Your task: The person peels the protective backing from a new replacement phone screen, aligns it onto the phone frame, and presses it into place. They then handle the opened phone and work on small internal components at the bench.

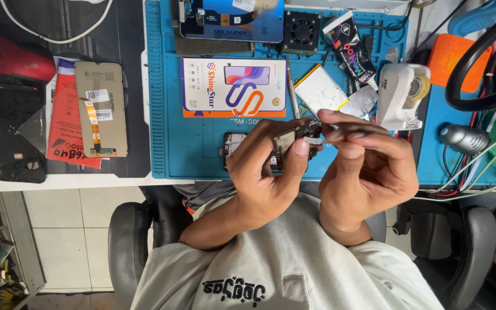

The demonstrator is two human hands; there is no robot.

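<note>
The left hand [265,172] pinches a small dark circuit board [290,140] between thumb and curled fingers, holding it up above the near edge of the blue work mat [167,115]. The right hand [363,166] meets it from the other side, thumb and forefinger pressed together on a thin pale strip [314,140] that touches the board's end. Just beyond the left hand, a second dark board piece [232,144] lies on the mat, partly hidden by the knuckles. Farther up the mat sits a white and orange printed box [233,87], with a silvery flat battery [319,90] beside it and a black glue tube [351,49] past that. A white tape dispenser [400,95] stands at the mat's right edge, next to an orange block [452,54]. Off the mat's left side lie a tan phone panel with a flex cable [101,109], a red packet [67,123] under it, and a black phone frame [17,132] farther out.
</note>
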